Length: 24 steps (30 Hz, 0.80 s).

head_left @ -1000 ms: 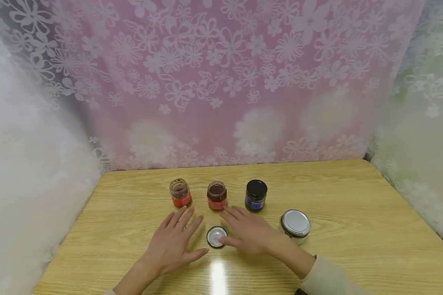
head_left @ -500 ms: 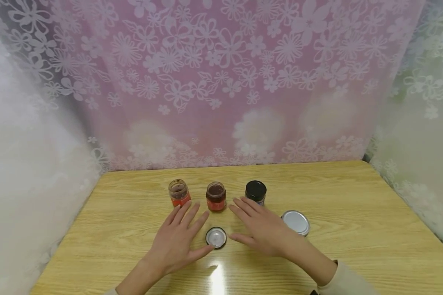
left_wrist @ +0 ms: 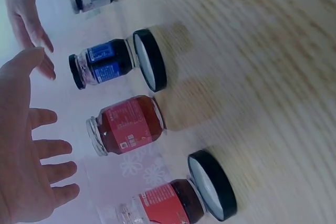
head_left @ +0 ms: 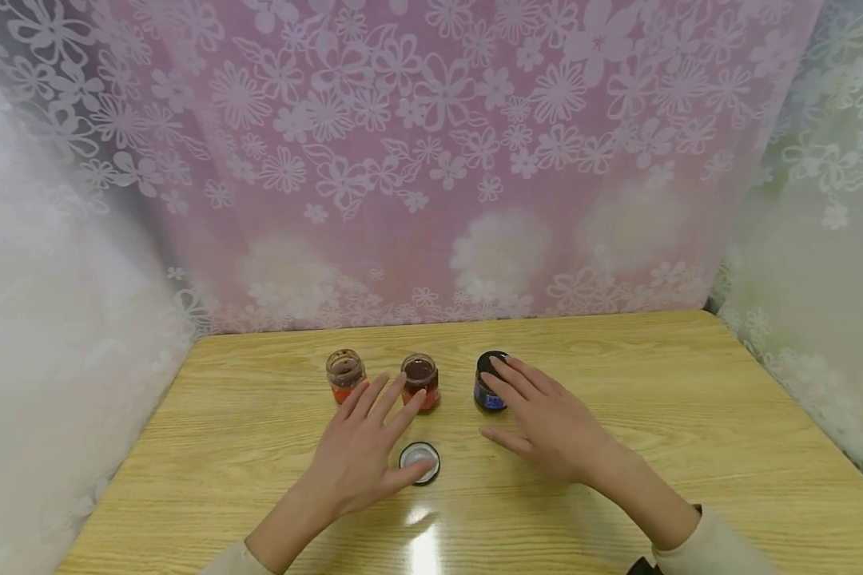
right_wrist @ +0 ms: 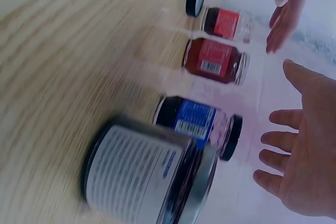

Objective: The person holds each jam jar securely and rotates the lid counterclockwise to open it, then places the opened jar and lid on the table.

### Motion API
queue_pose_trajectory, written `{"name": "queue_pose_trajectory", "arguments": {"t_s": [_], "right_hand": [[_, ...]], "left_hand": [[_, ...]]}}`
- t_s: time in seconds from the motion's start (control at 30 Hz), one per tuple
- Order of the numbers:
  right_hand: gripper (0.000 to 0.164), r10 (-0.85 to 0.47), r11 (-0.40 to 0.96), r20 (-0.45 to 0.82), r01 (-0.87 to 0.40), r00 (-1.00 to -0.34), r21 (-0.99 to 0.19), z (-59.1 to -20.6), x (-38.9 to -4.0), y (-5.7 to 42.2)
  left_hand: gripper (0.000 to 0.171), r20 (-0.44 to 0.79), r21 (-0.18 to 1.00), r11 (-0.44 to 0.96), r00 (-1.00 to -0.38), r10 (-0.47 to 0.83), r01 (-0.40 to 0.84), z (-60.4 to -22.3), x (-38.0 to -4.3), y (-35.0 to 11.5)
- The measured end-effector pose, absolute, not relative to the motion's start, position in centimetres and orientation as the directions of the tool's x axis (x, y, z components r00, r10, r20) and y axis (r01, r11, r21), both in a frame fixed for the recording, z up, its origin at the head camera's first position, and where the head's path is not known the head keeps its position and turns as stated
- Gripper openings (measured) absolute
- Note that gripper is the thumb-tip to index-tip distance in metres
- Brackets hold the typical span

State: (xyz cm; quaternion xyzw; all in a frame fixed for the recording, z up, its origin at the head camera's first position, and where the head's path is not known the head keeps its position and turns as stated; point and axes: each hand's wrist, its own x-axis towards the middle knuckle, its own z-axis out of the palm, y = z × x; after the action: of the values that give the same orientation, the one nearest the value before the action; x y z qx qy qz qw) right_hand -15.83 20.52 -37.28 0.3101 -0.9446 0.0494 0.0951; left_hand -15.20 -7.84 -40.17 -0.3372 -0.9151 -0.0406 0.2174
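Two empty hands, fingers spread: left hand (head_left: 355, 463) over an upturned lid (head_left: 419, 452), probably light, stiff metal, best pinched at the rim; right hand (head_left: 557, 423) near the black-capped jar (head_left: 492, 399). Farther along the wood-grained table (head_left: 654, 359), uncapped middle jar (head_left: 431, 391) and left jar (head_left: 345, 374): round, likely heavier, breakable glass, best gripped round the body. Beyond, floral cloth (head_left: 431, 160).

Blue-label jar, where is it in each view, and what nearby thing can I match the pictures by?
Head: just right of centre, below mid-height, its lid partly covered by the right hand; the blue-label jar is upright.
Left wrist: upper left of centre, lid pointing left.
Right wrist: just below centre, partly behind the large jar, lid pointing right.
Shared landmark: the open red jar next to it.
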Motion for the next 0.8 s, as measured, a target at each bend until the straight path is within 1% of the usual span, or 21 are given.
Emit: {"name": "queue_pose_trajectory", "arguments": {"t_s": [0.17, 0.53, 0.7, 0.8], "right_hand": [[0.071, -0.532, 0.828, 0.235, -0.558, -0.813, -0.057, -37.5, -16.5, 21.8], [0.071, -0.473, 0.857, 0.219, -0.503, -0.854, -0.109, -37.6, -17.2, 23.7], [0.071, -0.462, 0.862, 0.222, -0.494, -0.859, -0.116, -37.9, -17.6, 24.4], [0.071, -0.456, 0.864, 0.215, -0.487, -0.864, -0.126, -38.1, -17.8, 24.8]], "left_hand": [[0.074, 0.421, -0.049, 0.773, -0.688, 0.591, 0.633, -39.3, -15.6, -6.6], [0.073, 0.396, -0.087, 0.756, -0.674, 0.624, 0.649, -38.7, -16.9, -4.0], [0.071, 0.408, -0.035, 0.742, -0.668, 0.622, 0.67, -38.9, -17.3, -3.1], [0.069, 0.404, 0.007, 0.741, -0.68, 0.612, 0.671, -38.7, -17.5, -2.5]]}}
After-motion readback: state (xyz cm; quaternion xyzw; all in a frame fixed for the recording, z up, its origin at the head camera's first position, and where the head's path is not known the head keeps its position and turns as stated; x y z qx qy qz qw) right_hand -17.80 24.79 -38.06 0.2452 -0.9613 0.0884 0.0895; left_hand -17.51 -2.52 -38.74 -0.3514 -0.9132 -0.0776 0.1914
